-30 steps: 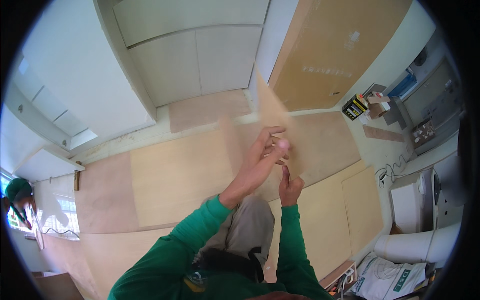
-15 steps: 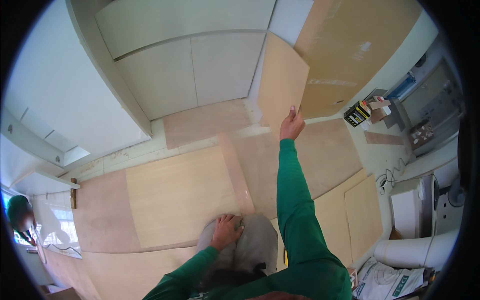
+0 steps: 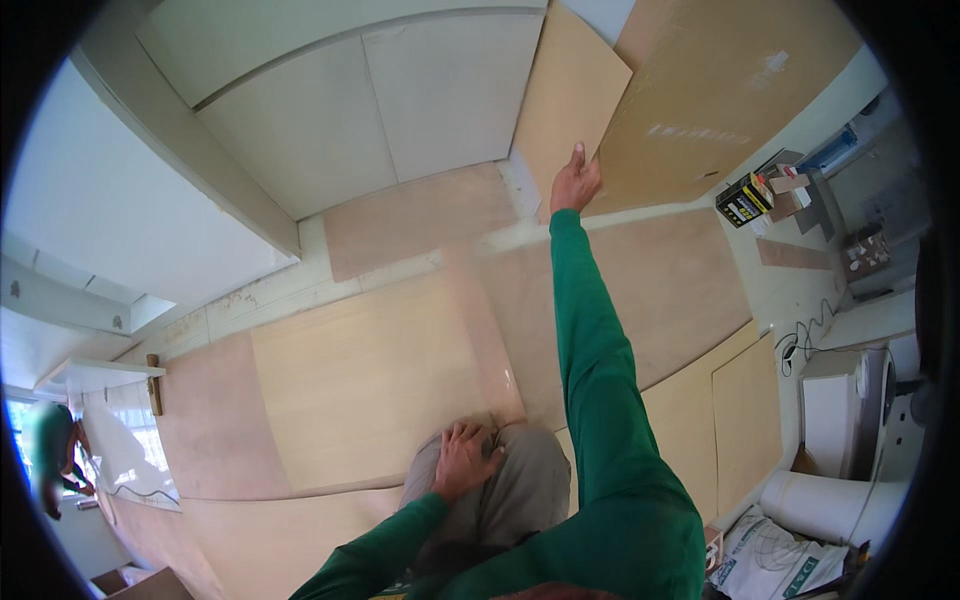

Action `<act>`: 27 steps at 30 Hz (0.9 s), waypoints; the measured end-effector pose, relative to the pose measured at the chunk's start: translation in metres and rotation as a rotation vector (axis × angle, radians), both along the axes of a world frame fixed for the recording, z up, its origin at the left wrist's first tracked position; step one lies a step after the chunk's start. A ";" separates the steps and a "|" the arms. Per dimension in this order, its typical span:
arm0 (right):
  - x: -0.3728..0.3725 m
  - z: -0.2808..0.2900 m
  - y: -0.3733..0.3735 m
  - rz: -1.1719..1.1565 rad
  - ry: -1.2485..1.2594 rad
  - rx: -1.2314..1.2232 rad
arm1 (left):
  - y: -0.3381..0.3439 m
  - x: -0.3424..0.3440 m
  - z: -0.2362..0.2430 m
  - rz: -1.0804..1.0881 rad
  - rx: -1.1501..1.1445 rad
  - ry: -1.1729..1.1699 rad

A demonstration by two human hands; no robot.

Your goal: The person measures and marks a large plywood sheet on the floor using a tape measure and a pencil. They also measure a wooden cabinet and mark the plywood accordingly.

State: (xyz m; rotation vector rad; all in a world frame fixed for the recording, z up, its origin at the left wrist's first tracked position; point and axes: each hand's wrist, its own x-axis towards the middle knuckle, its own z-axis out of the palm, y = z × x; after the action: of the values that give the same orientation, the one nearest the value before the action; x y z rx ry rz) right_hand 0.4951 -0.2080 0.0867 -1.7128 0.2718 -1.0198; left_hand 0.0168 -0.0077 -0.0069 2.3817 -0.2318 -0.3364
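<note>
A thin light-brown plywood panel [image 3: 565, 95] stands upright, leaning by the cabinet fronts. My right hand [image 3: 576, 184], at the end of an outstretched arm, grips its near edge, thumb on the visible face and the other fingers mostly hidden behind. My left hand [image 3: 466, 460] lies on my knee with its fingers loosely spread, holding nothing. Below my knees, pale and reddish sheets [image 3: 370, 380] cover the floor, and a narrow reddish strip [image 3: 490, 350] crosses them.
Pale cabinets [image 3: 440, 100] rise ahead. A large brown board [image 3: 690, 110] leans behind the panel. To the right are a black-and-yellow box [image 3: 743, 203], cables [image 3: 800, 345] and a white sack [image 3: 775, 560]. Another person [image 3: 60, 450] bends over at the far left.
My right hand has shifted forward with the plywood panel, which now stands farther up, closer to the cabinets. My left hand stays on the knee. The person at left has changed posture.
</note>
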 end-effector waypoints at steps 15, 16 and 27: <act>0.131 -0.105 -0.069 -0.012 0.700 -0.763 | -0.002 0.016 0.008 -0.005 0.009 0.075; 0.146 -0.113 -0.076 0.032 0.790 -0.790 | 0.000 0.017 0.005 -0.009 0.005 0.105; -0.087 -0.160 -0.043 0.374 0.592 -0.478 | -0.001 0.002 -0.006 0.137 -0.048 0.066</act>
State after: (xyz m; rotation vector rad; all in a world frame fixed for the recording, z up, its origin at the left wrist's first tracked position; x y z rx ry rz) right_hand 0.4079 -0.2511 -0.0729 -2.3730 0.0722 -0.2904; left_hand 0.0189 -0.0085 -0.0134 2.3203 -0.0457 -0.3406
